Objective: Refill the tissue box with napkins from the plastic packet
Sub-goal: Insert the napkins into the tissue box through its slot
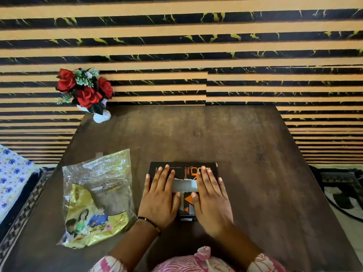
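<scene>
Blue-flowered cloth [11,173] at the far left edge, beside a dark patterned border, off the table. Further in and toward the back, red artificial roses [84,89] in a white vase [101,116], standing on the far left corner of a dark brown wooden table [245,154], against a wall of orange and black marbled stripes [176,46]. Nearer on the left half of the table, a crinkled plastic packet [98,197], clear on top and yellow printed below, lying flat with its open end toward the wall; contents hard to make out through the film. Just beside it, apart from it by a narrow strip of table, the left hand [159,197], palm down, fingers spread and laid flat on the left part of the tissue box [183,173], a thin dark bracelet [149,222] at the wrist. Black tissue box with orange lettering, lying flat near the front middle of the table, its long slot facing up; a pale strip showing in the slot [185,184] between the two hands. Right hand [212,199] likewise palm down, fingers together and extended, pressed flat on the right part of the box, nothing pinched by either hand. Pink and white patterned sleeves [261,262] at the bottom edge. Bare table surface to the right, then a black and white rug [341,193] on the floor at the far right.
</scene>
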